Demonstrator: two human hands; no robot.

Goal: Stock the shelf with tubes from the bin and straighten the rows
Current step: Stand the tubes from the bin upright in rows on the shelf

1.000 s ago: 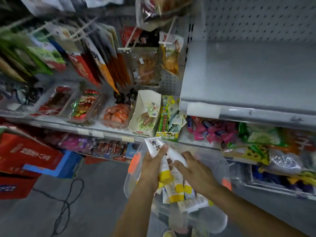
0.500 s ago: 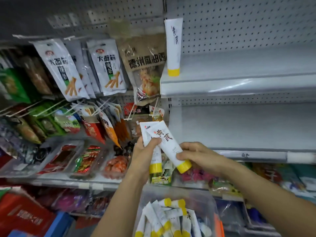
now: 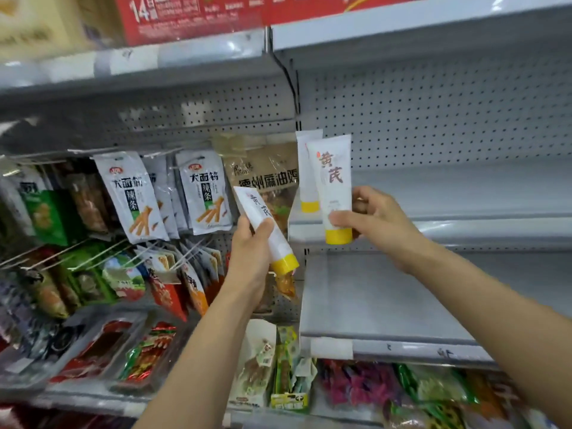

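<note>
My right hand (image 3: 376,222) grips a white tube with a yellow cap (image 3: 335,193), cap down, just in front of the upper grey shelf (image 3: 448,230). Another white tube (image 3: 306,171) stands cap down on that shelf's left end, right behind the held one. My left hand (image 3: 252,255) holds a second white tube (image 3: 263,224) tilted, its yellow cap pointing down and to the right, left of the shelf. The bin is out of view.
A lower grey shelf (image 3: 387,301) sits bare below. Hanging snack packets (image 3: 133,196) fill the pegboard on the left, with trays of snacks (image 3: 102,351) under them. Colourful bags (image 3: 402,388) lie on the bottom shelf. A red sign (image 3: 198,13) is overhead.
Both hands rose from the bin with a tube each. My right hand has carried its tube up to the upper shelf beside the standing tube; the view tilted upward.
</note>
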